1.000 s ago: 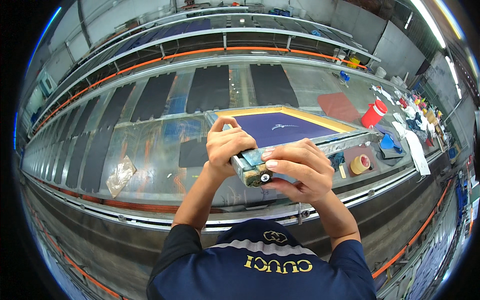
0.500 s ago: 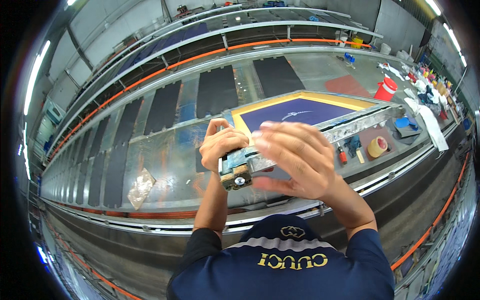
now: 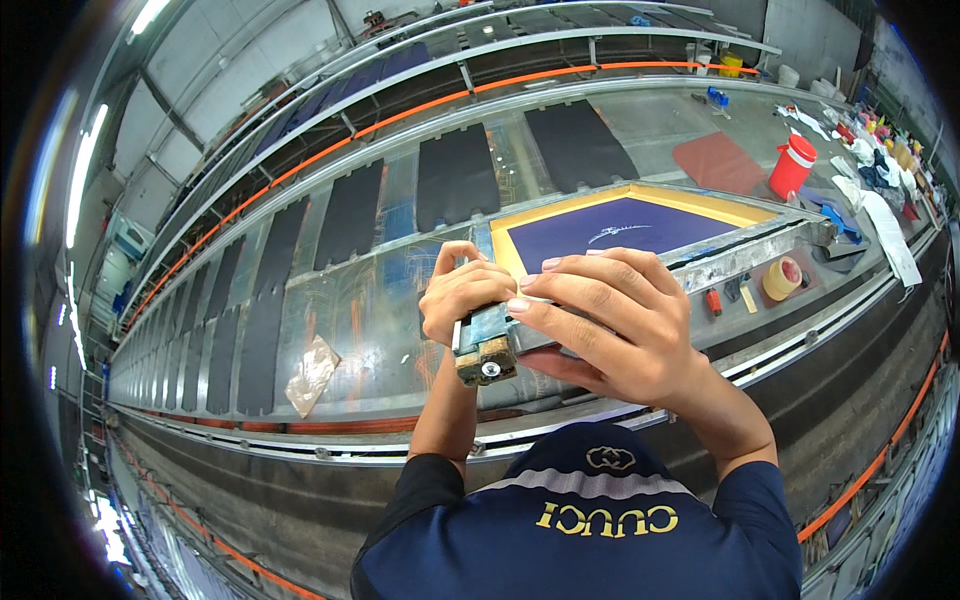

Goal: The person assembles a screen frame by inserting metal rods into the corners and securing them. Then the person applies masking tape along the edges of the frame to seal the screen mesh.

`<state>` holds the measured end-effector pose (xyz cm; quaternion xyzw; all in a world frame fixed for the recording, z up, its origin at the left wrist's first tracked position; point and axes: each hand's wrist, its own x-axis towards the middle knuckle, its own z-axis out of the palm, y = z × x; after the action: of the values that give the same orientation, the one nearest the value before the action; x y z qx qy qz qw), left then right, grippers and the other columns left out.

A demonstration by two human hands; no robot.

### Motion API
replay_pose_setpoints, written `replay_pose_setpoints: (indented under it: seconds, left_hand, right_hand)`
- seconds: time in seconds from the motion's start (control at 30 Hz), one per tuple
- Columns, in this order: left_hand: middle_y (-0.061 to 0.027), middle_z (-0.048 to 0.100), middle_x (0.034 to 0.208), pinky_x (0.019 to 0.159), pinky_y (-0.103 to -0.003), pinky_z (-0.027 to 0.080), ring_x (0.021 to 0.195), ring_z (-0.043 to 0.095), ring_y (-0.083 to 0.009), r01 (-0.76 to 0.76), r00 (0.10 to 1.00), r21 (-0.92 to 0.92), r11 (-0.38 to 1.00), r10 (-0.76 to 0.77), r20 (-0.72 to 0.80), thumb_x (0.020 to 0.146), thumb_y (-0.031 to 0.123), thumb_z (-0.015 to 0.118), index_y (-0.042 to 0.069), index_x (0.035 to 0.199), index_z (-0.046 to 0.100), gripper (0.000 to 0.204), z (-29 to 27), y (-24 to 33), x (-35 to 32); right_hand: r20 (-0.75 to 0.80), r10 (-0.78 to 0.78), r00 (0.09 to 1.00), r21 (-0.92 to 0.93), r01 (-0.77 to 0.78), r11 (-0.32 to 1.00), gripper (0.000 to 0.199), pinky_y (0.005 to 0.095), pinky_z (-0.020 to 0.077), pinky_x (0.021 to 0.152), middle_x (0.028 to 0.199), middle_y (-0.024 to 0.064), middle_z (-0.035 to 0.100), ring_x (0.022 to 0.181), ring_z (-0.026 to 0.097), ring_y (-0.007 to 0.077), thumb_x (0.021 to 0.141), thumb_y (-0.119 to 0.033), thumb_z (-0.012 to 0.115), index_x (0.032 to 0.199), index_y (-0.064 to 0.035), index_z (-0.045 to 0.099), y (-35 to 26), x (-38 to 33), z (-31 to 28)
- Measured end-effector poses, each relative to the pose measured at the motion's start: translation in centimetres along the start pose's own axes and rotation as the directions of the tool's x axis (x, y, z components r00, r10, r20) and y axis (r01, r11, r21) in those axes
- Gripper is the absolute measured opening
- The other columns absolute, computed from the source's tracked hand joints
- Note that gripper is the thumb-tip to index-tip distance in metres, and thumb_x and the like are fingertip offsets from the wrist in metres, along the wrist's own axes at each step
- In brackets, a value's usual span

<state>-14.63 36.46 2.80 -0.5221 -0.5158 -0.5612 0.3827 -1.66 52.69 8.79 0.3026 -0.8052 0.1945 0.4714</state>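
A screen printing frame (image 3: 745,253) tilts up over the table, with metal bars, a yellow border and a purple mesh (image 3: 660,228) bearing a small pale design. My left hand (image 3: 466,292) is closed round its near left corner. Below those fingers, a worn block with a bolt (image 3: 489,367) sticks out of the corner end. My right hand (image 3: 625,318) lies over the near bar, fingers bent across the top and thumb underneath. Its fingertips almost meet my left hand, and part of the bar is hidden behind it.
Dark fabric panels (image 3: 455,180) lie in rows along the long table (image 3: 380,310). A crumpled clear plastic piece (image 3: 313,375) is at the near left. To the right are a tape roll (image 3: 781,278), a red bucket (image 3: 792,168) and cloths (image 3: 888,235). An orange rail (image 3: 375,128) runs behind.
My right hand has settled lower over the bar, its fingertips closer to the corner. My left hand keeps its hold. The whole view has shifted slightly.
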Motion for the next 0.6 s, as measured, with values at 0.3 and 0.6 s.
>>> replay_pose_setpoints:
  seconds: [0.3,0.6]
  left_hand:
    - [-0.0051,0.066,0.063,0.073,-0.036,0.043,0.057,0.065,-0.0160,-0.022,0.999,0.046,0.999,0.021,0.031,0.087,0.025,0.070,0.006,0.081,0.064,0.021,-0.5,-0.2,0.0]
    - [-0.0012,0.065,0.063,0.073,-0.037,0.045,0.059,0.067,-0.0165,-0.112,0.952,0.072,0.991,0.086,0.293,0.082,0.023,0.074,0.008,0.079,0.065,0.018,-0.9,1.9,0.8]
  right_hand:
    - [-0.013,0.004,1.000,0.020,-0.003,1.000,0.034,0.0361,0.0493,0.090,0.109,0.0017,0.073,0.103,0.069,0.0180,0.078,-0.030,0.080,0.107,-0.0142,0.075,0.2,-0.5,0.8]
    - [-0.238,0.508,0.828,-0.257,-0.558,0.789,0.050,0.0396,0.0398,0.112,0.140,0.0118,0.062,0.130,0.057,0.0262,0.099,-0.033,0.061,0.140,-0.0033,0.057,9.8,-5.4,-14.8]
